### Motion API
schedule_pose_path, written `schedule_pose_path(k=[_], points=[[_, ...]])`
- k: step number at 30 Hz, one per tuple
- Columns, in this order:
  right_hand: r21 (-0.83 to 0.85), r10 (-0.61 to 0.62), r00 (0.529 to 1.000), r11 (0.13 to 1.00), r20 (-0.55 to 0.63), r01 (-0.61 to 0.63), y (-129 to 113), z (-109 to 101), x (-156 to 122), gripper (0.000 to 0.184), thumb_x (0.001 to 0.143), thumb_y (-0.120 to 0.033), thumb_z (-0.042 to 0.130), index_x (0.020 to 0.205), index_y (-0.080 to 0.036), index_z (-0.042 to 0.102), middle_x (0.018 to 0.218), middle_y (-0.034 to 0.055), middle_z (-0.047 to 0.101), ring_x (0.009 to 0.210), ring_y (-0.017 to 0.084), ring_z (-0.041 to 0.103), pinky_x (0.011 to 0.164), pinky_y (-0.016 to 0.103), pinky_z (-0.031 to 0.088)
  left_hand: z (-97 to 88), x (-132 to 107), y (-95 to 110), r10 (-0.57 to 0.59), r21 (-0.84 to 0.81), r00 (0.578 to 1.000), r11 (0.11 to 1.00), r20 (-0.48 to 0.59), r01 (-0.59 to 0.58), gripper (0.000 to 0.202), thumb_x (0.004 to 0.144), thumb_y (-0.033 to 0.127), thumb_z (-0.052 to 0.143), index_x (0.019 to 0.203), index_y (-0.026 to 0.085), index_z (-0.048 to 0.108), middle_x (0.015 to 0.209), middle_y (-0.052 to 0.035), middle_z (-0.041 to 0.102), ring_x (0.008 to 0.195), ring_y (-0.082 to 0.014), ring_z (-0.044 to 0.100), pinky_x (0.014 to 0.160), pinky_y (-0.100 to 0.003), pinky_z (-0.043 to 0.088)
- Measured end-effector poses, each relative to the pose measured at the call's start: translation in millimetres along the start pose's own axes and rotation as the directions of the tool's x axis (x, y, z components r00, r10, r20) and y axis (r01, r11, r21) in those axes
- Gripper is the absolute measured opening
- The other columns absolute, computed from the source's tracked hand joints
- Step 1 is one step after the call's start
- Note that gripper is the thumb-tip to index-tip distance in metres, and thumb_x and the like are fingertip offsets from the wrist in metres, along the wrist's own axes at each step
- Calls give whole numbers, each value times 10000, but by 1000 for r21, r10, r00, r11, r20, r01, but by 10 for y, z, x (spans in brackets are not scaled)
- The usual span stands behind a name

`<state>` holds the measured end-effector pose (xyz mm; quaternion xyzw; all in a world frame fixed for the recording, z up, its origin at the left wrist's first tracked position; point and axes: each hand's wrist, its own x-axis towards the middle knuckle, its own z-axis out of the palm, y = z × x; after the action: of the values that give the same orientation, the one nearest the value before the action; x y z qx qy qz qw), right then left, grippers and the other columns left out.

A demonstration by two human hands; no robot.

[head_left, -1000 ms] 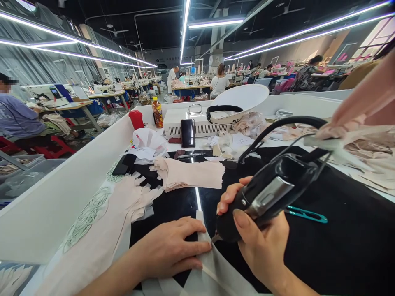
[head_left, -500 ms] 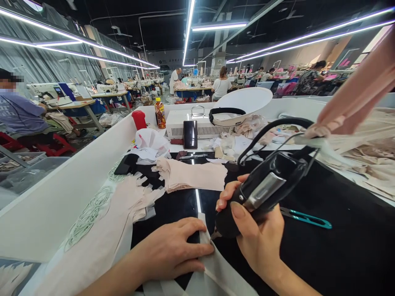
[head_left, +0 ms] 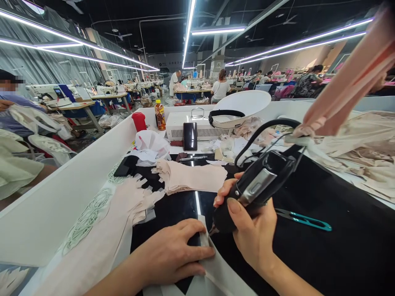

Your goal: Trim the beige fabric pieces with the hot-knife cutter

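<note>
My left hand (head_left: 177, 253) lies flat with fingers spread, pressing a pale fabric strip (head_left: 226, 267) onto the black work surface (head_left: 324, 259). My right hand (head_left: 251, 222) is closed round a black corded hand tool (head_left: 259, 181) with a silver lever and a pointed metal tip. The tool is tilted, and its tip sits at the strip's right edge, just beyond my left fingertips. A knotted pink cloth (head_left: 345, 82) is tied to its upper end. Teal thread snips (head_left: 308, 220) lie to the right of my right hand.
Stacked pale pink fabric pieces (head_left: 194, 176) lie ahead; more pieces (head_left: 101, 238) lie at left beside green cord coils (head_left: 88, 222). Behind stand a phone (head_left: 190, 136), a vented white box (head_left: 175, 123), a drink bottle (head_left: 160, 115) and a red container (head_left: 139, 122). White walls (head_left: 77, 176) border the table.
The tool and my right hand have shifted slightly left and away from me along the strip. At far left, a person's hand and white lacy garments have come into view.
</note>
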<state>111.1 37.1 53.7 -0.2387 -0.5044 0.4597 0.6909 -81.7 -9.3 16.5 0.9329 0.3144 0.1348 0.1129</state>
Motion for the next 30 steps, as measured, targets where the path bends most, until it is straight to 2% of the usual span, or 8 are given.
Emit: schedule_pose_path(k=[10, 16, 18, 21, 24, 27, 29, 30], points=[[-52, -32, 999, 998, -36, 31, -37, -52, 100, 310, 891, -276, 808, 1121, -295, 601, 889, -41, 689, 704, 133, 648, 674, 280, 568, -40, -1, 27, -72, -26, 997, 997, 17, 72, 347, 1022, 372, 672, 1357, 281, 667, 1411, -136, 572, 1305, -320, 605, 1050, -436, 566], [-203, -56, 997, 977, 52, 66, -167, -214, 206, 314, 893, -359, 818, 1127, -292, 620, 937, -19, 726, 770, 159, 677, 717, 293, 569, -33, 93, 47, -238, -134, 968, 965, -76, 227, 320, 1092, 202, 529, 1396, 243, 619, 1299, -70, 672, 1183, -208, 657, 1035, -338, 556], [-310, -58, 996, 948, 61, 74, -215, -308, 247, 276, 926, -407, 777, 1132, -279, 645, 1006, 9, 732, 840, 182, 682, 744, 306, 559, 12, 158, 43, -303, -75, 944, 953, -129, 295, 282, 1087, 161, 524, 1336, 216, 645, 1198, -54, 704, 1093, -199, 675, 981, -330, 573], [-476, -86, 993, 872, 75, 112, -274, -459, 305, 249, 945, -438, 743, 1114, -266, 678, 1068, 37, 699, 956, 225, 658, 806, 343, 536, 78, 232, 22, -288, 99, 944, 947, -160, 306, 262, 1039, 87, 567, 1232, 221, 682, 1094, -34, 694, 1004, -190, 668, 888, -300, 580], [-514, -221, 975, 837, -8, 186, -311, -592, 307, 396, 918, -386, 782, 1278, -293, 647, 1221, 51, 633, 1140, 258, 605, 987, 414, 485, 86, 248, 7, -228, 208, 959, 943, -167, 260, 278, 1009, 21, 537, 1128, 218, 693, 1025, -28, 661, 941, -179, 648, 815, -268, 559], [-486, -449, 885, 805, -125, 340, -330, -709, 212, 492, 905, -234, 787, 1357, -316, 610, 1240, 46, 606, 1122, 239, 600, 1031, 429, 459, 49, 218, 28, -175, 289, 972, 933, -154, 214, 318, 963, -52, 493, 1053, 197, 669, 959, -24, 635, 855, -176, 619, 725, -248, 528], [-483, -545, 836, 748, -55, 456, -328, -774, 111, 422, 896, -133, 760, 1263, -313, 658, 1123, 29, 647, 1023, 219, 625, 953, 383, 491, 28, 198, 62, -131, 369, 983, 913, -130, 171, 325, 926, -83, 472, 1004, 179, 648, 929, -38, 624, 831, -191, 604, 710, -263, 519], [-475, -535, 844, 733, 39, 487, -318, -797, 60, 373, 902, -103, 734, 1208, -309, 679, 1062, 20, 669, 979, 211, 636, 906, 357, 506, 22, 194, 83, -111, 408, 987, 901, -114, 148, 319, 914, -88, 466, 978, 172, 639, 917, -48, 622, 829, -204, 600, 716, -280, 522]])
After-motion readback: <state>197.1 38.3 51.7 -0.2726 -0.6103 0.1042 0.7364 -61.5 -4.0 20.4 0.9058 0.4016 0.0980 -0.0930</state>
